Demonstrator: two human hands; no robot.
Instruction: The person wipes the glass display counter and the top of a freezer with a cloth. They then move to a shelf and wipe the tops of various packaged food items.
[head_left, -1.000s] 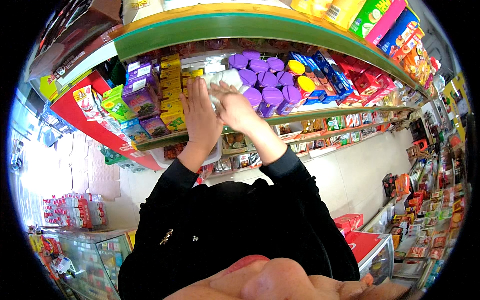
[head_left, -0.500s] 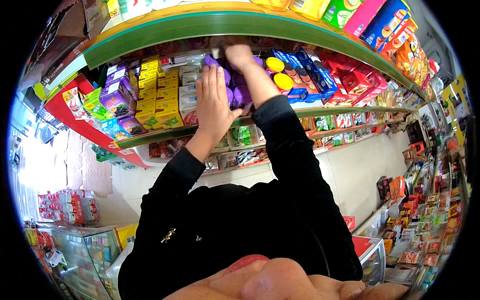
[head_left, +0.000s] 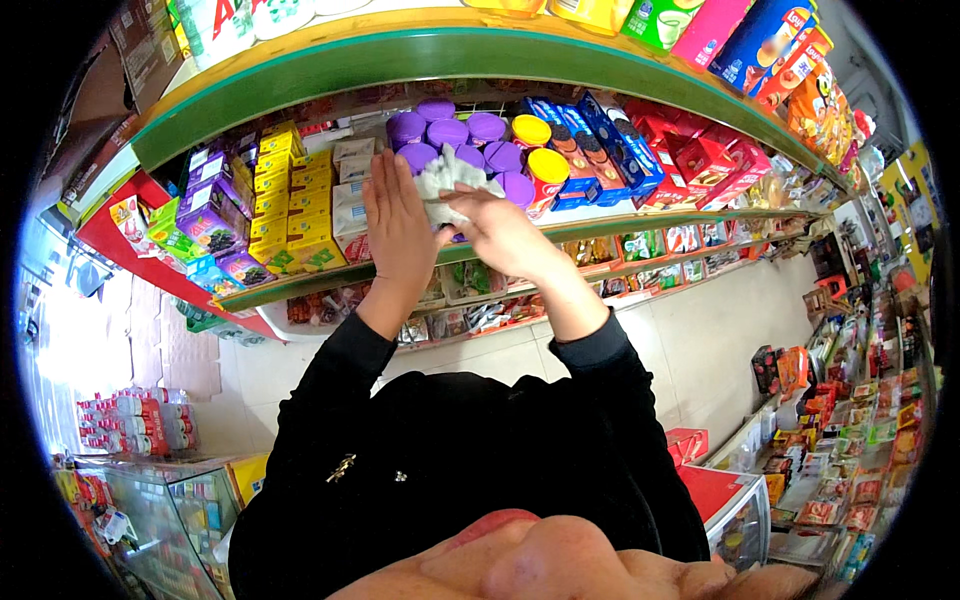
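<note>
My right hand [head_left: 505, 235] grips a crumpled white cloth [head_left: 450, 185] and holds it up in front of the purple-lidded canisters [head_left: 450, 140] on a shop shelf [head_left: 600, 228]. Beside it, my left hand [head_left: 398, 232] is raised flat with its fingers together, palm toward the shelf, touching the cloth's left side. Both arms wear black sleeves. Two yellow-lidded cans [head_left: 545, 165] stand just right of the purple ones. Cream cartons [head_left: 350, 200] sit behind my left hand.
Yellow boxes [head_left: 278, 195] and purple packs [head_left: 215, 195] fill the shelf's left part, blue and red boxes [head_left: 680, 150] its right. A green-edged shelf [head_left: 450, 50] runs above. Lower shelves hold small packets [head_left: 650, 245]. A glass counter [head_left: 180, 510] stands lower left, more goods racks [head_left: 850, 440] at right.
My right hand has come down from the purple canisters and now holds the white cloth near my left hand. The camera view has tilted slightly, shifting the shelves downward.
</note>
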